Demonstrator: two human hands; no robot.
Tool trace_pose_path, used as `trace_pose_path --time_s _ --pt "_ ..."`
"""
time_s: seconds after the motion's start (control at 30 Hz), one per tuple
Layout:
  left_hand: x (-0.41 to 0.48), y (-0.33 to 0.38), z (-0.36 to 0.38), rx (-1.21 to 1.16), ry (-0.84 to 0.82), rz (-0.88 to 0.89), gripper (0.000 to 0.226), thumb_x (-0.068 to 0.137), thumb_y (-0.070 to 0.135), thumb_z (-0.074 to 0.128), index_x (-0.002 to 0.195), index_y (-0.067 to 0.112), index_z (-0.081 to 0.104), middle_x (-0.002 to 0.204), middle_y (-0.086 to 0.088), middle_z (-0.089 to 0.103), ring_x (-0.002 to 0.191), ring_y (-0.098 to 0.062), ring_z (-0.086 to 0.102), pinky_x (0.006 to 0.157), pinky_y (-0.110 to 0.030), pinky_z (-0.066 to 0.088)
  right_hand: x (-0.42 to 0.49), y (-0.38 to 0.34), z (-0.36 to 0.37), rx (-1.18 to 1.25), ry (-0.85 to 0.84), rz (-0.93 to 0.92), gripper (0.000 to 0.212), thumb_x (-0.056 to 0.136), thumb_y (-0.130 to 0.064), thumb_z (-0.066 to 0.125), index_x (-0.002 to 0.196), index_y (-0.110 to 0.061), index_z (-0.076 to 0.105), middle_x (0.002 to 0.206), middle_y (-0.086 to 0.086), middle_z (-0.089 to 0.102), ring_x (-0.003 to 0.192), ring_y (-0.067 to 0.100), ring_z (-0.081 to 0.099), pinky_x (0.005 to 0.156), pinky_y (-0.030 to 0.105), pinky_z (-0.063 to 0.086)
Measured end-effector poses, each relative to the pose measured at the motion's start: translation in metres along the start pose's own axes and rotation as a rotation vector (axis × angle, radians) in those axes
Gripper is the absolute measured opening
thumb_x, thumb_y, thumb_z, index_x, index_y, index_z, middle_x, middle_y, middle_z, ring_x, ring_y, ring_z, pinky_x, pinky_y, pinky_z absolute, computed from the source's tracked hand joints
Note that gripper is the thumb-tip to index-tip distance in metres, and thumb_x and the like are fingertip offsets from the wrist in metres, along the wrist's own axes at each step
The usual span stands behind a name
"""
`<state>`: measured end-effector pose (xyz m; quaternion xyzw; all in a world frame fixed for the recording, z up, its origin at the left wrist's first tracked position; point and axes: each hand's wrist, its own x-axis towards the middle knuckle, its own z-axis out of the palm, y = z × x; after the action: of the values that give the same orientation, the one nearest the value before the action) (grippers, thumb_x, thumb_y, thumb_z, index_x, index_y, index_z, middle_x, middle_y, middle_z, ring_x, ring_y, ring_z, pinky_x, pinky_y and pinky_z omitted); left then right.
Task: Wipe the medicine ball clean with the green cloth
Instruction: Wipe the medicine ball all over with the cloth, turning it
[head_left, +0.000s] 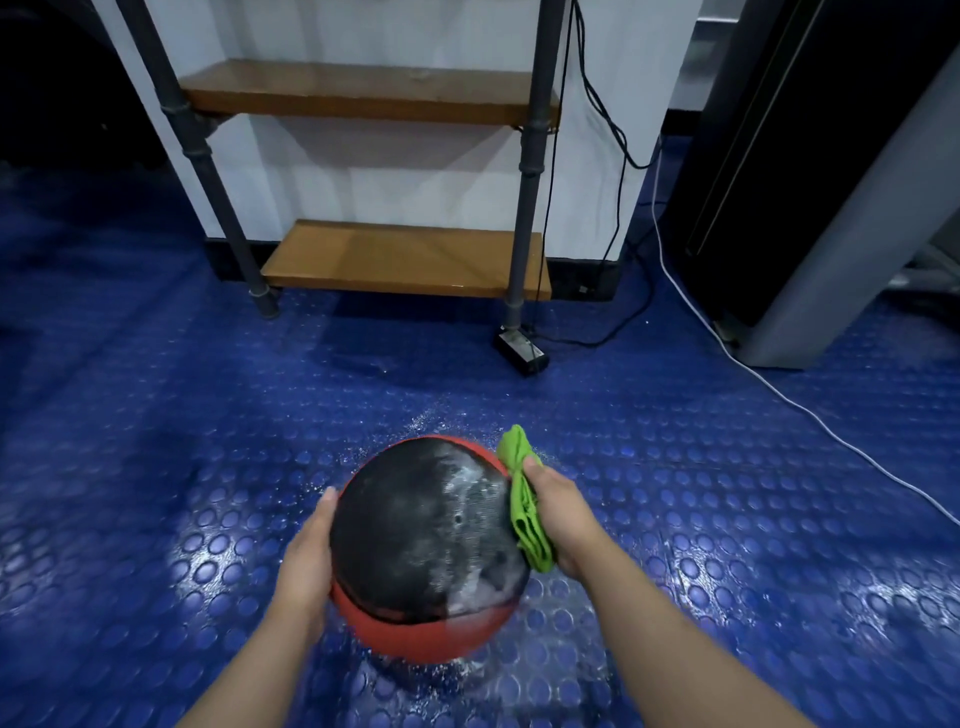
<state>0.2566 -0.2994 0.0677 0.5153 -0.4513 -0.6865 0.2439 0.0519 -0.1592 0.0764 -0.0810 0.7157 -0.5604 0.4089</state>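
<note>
Head view, looking down: holds the medicine ball (415, 530), black on top and red round its lower and far rim, between both hands low over the blue studded floor (208, 415); cannot tell whether touching that floor or just above it. Carries white suds and wet streaks over the right half of the black panel, the left half duller and drier. Steadies the ball's left side with the left hand (306, 556), fingers (326, 501) straight and pressed together, flat on the rubber and pointing away toward the far edge. Grips the bunched green cloth (524, 509) in the right hand (561, 514), thumb on top pinching the folds, the other fingers hidden behind the fabric; presses the cloth against the ball's right flank, one end sticking up past the thumb, the other hanging near the wrist. Lies speckled with water drops around and beyond the ball. Farther back, stands a pipe-framed shelf rack (405, 260) with two wooden boards against a white wall, a black box (522, 353) by its right foot, black cables (618, 130) hanging beside, a white cable (779, 395) trailing across the floor, and a grey machine (831, 208) at the right edge.
</note>
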Motion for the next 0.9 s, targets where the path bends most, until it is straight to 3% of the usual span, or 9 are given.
trace_pose_path --time_s 0.1,0.17,0.27,0.37,0.5,0.6,0.73,0.9 --pt "0.006 -0.009 -0.017 -0.172 0.009 -0.094 0.071 0.069 0.07 0.068 0.111 0.012 0.073 0.112 -0.01 0.073 0.105 -0.028 0.068 0.098 -0.043 0.049 0.001 0.004 0.02 0.094 0.02 -0.014 0.078 0.06 -0.076 0.045 0.107 -0.018 0.068 0.105 0.007 0.072 0.104 0.029 0.065 0.1 0.053 0.045" --pt "0.003 -0.006 -0.02 -0.263 0.005 -0.125 0.059 0.083 0.063 0.059 0.109 0.011 0.073 0.113 -0.011 0.072 0.097 -0.026 0.071 0.082 -0.036 0.055 -0.013 -0.004 0.032 0.082 0.041 -0.067 0.07 0.072 -0.074 0.04 0.1 -0.016 0.068 0.1 0.008 0.072 0.1 0.029 0.066 0.097 0.05 0.047" --pt "-0.002 -0.005 -0.013 -0.357 -0.143 -0.229 0.058 0.096 0.054 0.041 0.083 0.014 0.081 0.096 -0.011 0.076 0.077 -0.027 0.074 0.062 -0.038 0.06 -0.024 -0.005 0.037 0.109 0.051 -0.087 0.041 0.098 -0.045 0.039 0.096 -0.017 0.068 0.101 0.01 0.072 0.1 0.027 0.066 0.096 0.042 0.049" --pt "-0.008 0.0 -0.002 -0.407 -0.203 -0.228 0.061 0.096 0.052 0.039 0.074 0.013 0.081 0.087 -0.015 0.076 0.072 -0.031 0.073 0.054 -0.043 0.06 -0.029 0.012 0.024 0.365 0.022 0.009 0.038 0.099 -0.038 0.041 0.11 -0.013 0.068 0.109 0.014 0.071 0.106 0.029 0.066 0.101 0.048 0.045" --pt "-0.008 0.0 0.024 -0.332 -0.275 -0.272 0.057 0.095 0.051 0.042 0.084 0.01 0.081 0.101 -0.019 0.074 0.083 -0.033 0.073 0.084 -0.044 0.053 -0.048 0.035 -0.007 0.59 0.096 0.068 0.042 0.099 -0.038 0.039 0.121 -0.012 0.063 0.113 0.013 0.07 0.105 0.026 0.066 0.098 0.045 0.046" --pt "-0.015 -0.014 0.06 -0.29 -0.331 -0.345 0.056 0.094 0.049 0.044 0.09 0.007 0.08 0.104 -0.02 0.073 0.088 -0.033 0.072 0.094 -0.043 0.048 -0.064 0.042 -0.045 0.647 0.145 0.048 0.043 0.097 -0.038 0.04 0.122 -0.011 0.062 0.115 0.016 0.068 0.108 0.028 0.065 0.102 0.046 0.043" --pt "-0.03 -0.034 0.103 -0.264 -0.368 -0.36 0.055 0.089 0.048 0.052 0.116 0.005 0.07 0.117 -0.021 0.069 0.11 -0.036 0.065 0.104 -0.048 0.045 -0.067 0.042 -0.096 0.513 0.188 -0.016 0.049 0.085 -0.046 0.053 0.123 -0.016 0.061 0.118 0.016 0.067 0.11 0.032 0.063 0.104 0.053 0.041" --pt "-0.031 -0.043 0.102 -0.049 -0.287 -0.157 0.053 0.083 0.057 0.06 0.116 0.016 0.071 0.123 -0.01 0.068 0.117 -0.026 0.062 0.108 -0.048 0.042 -0.063 0.029 -0.107 0.288 0.214 -0.018 0.038 0.091 -0.044 0.054 0.116 -0.017 0.065 0.109 0.015 0.071 0.102 0.033 0.067 0.098 0.055 0.046"
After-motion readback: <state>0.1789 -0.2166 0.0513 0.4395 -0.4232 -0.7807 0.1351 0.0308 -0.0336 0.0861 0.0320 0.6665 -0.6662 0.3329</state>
